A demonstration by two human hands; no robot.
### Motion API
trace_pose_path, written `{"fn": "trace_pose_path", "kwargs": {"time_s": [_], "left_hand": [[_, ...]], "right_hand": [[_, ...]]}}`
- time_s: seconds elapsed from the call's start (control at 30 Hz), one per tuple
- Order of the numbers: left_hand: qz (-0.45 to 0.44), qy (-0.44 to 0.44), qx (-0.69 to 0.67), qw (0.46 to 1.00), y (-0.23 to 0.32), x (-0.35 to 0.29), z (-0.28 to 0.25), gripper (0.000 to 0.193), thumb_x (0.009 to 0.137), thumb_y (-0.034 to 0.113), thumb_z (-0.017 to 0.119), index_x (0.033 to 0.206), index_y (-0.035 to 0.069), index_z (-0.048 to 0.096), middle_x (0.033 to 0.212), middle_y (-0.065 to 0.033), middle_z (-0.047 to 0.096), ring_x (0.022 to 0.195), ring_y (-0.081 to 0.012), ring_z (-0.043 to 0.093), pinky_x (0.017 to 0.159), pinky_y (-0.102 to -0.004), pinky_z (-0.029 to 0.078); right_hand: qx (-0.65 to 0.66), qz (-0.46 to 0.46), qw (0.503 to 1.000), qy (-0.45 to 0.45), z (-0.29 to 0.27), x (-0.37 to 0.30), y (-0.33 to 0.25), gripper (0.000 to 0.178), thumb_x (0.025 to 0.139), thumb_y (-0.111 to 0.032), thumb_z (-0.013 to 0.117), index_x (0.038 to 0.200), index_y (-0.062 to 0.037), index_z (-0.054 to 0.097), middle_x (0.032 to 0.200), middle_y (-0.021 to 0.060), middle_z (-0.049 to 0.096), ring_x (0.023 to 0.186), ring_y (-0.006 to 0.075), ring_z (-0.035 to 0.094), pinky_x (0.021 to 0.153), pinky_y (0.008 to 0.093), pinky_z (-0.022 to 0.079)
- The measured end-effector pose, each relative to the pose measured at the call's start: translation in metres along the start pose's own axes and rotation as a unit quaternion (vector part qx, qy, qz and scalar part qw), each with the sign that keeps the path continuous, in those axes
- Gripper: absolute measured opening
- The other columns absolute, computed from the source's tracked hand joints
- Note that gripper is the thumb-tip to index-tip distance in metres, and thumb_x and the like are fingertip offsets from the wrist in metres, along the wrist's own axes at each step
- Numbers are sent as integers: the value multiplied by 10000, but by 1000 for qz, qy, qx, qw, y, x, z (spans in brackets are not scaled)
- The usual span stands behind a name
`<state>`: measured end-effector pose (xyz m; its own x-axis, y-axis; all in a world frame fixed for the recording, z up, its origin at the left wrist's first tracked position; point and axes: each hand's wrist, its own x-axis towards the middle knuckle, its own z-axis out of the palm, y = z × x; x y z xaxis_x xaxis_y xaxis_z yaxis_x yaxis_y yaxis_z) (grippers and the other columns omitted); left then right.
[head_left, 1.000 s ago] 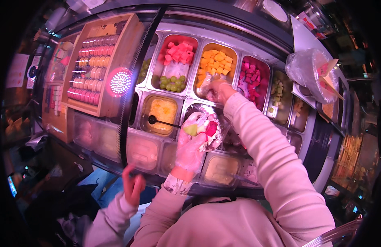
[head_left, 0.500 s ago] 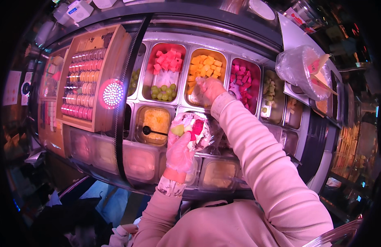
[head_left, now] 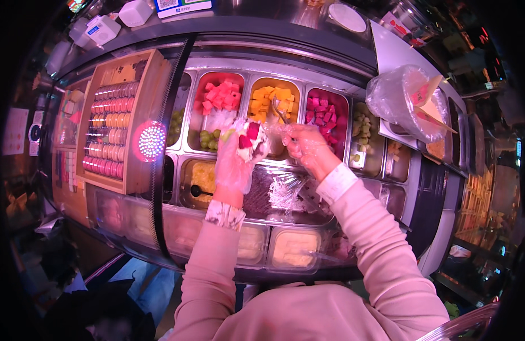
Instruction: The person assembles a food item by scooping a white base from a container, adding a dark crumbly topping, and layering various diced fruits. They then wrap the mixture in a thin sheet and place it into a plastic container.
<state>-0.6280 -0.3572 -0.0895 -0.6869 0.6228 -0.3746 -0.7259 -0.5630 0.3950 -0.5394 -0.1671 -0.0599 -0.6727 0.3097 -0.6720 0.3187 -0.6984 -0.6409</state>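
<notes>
A: In left hand [head_left: 232, 166]?
B: Cream-topped dessert [head_left: 260, 149]. White, dark-flecked, with deep-red fruit chunks [head_left: 252, 131] on top. Held up by the near left corner of the mango pan [head_left: 276, 152]; underside hidden.
A: Near right hand [head_left: 305, 145]?
B: Slim metal utensil [head_left: 278, 109], slanted, far end among mango cubes [head_left: 267, 95]. Gripped or not, can't tell.
A: Cubes?
B: Yellow-orange, heaped toward the pan's far end.

Print on the blue-white-green card [head_left: 184, 8] is too small to read.
</notes>
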Motion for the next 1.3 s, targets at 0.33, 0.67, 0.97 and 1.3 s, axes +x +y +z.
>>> {"fn": "trace_pose_path", "kwargs": {"time_s": [0.33,0.67,0.97,1.3], "left_hand": [[-13,-44,-18,999,-34,63,62,364,1052,420,553,1332,187,546,1278,-50,651,1143,-270,655,887,-505,582],[31,6,-32,999,-30,65,49,444,1022,436,604,1362,154,555,1301,-90,656,1176,-297,653,966,-488,570],[78,-27,29,996,50,26,26,469,1018,362,638,1379,83,530,1343,-110,620,1200,-296,635,972,-477,584],[-2,-13,-90,996,42,-9,8,477,1033,296,609,1451,117,463,1376,-130,577,1244,-313,596,932,-515,593]], "right_hand": [[-632,-394,617,254,3,-24,6,317,957,-150,615,1268,-89,626,875,212,682,720,422,685,627,512,546],[-654,-406,591,243,10,-23,13,637,894,-70,587,1512,-71,431,881,154,637,654,382,678,614,476,561],[-80,216,967,107,-39,54,53,139,940,7,468,843,1,568,612,89,549,412,164,472,323,284,333],[28,97,966,238,19,150,61,101,971,-31,438,976,-67,532,668,104,557,421,174,490,338,295,400]]}}
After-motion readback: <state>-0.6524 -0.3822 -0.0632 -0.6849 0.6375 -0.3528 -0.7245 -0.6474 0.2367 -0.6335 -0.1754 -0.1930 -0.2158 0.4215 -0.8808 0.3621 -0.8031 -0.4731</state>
